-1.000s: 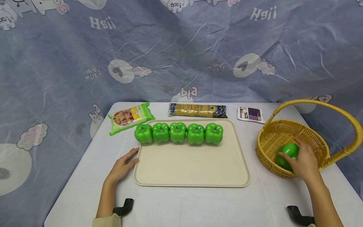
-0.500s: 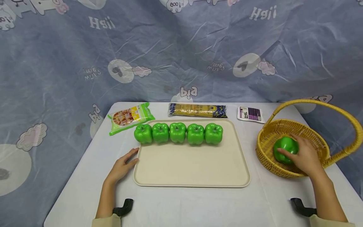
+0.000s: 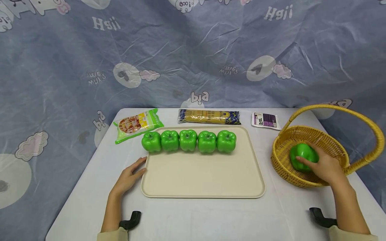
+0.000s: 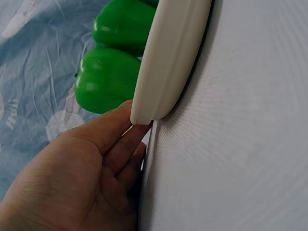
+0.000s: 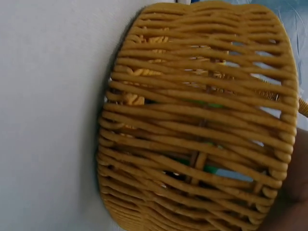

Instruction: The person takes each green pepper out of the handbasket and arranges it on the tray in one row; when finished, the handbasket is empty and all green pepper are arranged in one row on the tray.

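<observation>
My right hand [image 3: 327, 165] reaches into a yellow wicker basket [image 3: 337, 144] and grips a green bell pepper [image 3: 301, 156], thumb on the near side and fingers on the far side. In the right wrist view, the basket's woven wall [image 5: 202, 115] hides most of the pepper and the hand. My left hand [image 3: 128, 179] lies beside the cream tray [image 3: 202, 180], fingers spread with the tips at its left rim. The left wrist view shows the left hand [image 4: 91, 168] touching the tray edge [image 4: 159, 62]. Several green bell peppers [image 3: 188, 140] stand in a row along the tray's far side.
Behind the tray lie a green food packet [image 3: 137, 125] and a pack of noodles [image 3: 208, 117]. A small purple and white pouch [image 3: 265, 120] sits between the noodles and the basket. The basket's tall handle [image 3: 366, 120] arches up at the right.
The right hand has tightened round the pepper in the basket and shifted it slightly left and up in the head view. The left hand stays at the tray edge.
</observation>
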